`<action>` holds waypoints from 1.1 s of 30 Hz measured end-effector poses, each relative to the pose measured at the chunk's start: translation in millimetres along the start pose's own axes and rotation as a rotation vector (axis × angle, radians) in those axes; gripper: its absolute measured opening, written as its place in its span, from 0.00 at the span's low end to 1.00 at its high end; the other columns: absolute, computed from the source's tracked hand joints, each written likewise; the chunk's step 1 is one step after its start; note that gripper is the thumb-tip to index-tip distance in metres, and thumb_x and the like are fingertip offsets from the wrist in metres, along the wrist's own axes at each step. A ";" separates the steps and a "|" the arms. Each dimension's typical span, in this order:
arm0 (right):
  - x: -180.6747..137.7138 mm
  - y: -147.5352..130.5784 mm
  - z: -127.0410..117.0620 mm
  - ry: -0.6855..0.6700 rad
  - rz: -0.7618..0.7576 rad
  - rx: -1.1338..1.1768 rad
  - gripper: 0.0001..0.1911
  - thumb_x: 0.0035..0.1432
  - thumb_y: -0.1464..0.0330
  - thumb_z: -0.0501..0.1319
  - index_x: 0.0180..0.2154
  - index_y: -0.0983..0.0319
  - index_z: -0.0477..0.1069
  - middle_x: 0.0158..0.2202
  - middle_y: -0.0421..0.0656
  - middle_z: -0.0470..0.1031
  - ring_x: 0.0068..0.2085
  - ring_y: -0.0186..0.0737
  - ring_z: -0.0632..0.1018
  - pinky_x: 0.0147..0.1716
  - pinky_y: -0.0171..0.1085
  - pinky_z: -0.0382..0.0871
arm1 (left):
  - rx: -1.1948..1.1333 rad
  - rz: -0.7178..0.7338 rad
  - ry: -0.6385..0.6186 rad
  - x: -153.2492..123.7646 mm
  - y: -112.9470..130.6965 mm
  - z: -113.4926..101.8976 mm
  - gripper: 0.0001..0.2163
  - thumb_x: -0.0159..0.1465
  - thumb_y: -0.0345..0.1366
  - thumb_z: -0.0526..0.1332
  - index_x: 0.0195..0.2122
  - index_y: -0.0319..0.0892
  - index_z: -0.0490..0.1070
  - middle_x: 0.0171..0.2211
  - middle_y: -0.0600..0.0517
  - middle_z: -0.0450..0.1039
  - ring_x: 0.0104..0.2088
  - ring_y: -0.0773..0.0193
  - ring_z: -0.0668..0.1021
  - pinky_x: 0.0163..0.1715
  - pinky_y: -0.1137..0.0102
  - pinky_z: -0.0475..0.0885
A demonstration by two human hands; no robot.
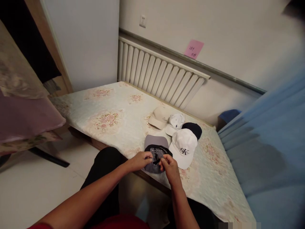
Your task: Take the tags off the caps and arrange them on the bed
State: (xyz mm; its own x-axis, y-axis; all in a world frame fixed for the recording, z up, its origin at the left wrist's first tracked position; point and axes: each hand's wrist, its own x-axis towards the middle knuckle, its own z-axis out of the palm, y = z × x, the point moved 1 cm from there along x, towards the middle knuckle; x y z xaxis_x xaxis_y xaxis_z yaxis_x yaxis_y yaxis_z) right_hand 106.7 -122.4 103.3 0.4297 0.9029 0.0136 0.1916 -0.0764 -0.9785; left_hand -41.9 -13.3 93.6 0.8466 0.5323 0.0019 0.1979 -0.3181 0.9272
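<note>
A grey baseball cap [156, 142] lies at the near edge of the bed, its brim pointing away from me and its dark inside showing. Over its near part, my left hand [141, 161] has thumb and fingers pinched together at the left side. Opposite it, my right hand [170, 164] pinches at the right side, fingers curled. A small greyish piece with pale marks shows between the fingertips; whether it belongs to the cap I cannot tell. Just right of the right hand sits a white cap [187, 142] with black "CK" letters.
Behind are a beige cap [160, 117], a smaller white cap [176, 121] and a dark navy cap [194, 128]. They rest on a floral-covered bed [126, 114]. A radiator [154, 71] lines the wall; a blue curtain [267, 152] hangs right. Cloth [26, 114] drapes at left.
</note>
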 end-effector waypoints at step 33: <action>-0.2 29.2 21.9 0.043 0.184 0.235 0.14 0.46 0.58 0.62 0.23 0.60 0.64 0.15 0.33 0.64 0.16 0.28 0.58 0.17 0.31 0.51 | 0.454 0.201 0.313 -9.6 2.6 30.3 0.04 0.59 0.30 0.57 0.36 0.41 0.65 0.35 0.50 0.70 0.38 0.59 0.71 0.40 0.65 0.65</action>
State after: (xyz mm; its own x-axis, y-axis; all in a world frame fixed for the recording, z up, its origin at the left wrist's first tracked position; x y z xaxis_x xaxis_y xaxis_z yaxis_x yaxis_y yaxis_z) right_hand 92.9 -115.6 70.2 0.4761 0.8639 -0.1641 -0.1003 -0.1321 -0.9861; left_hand -34.6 -43.0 84.7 0.7170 0.6108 0.3359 0.2986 -0.7046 0.6438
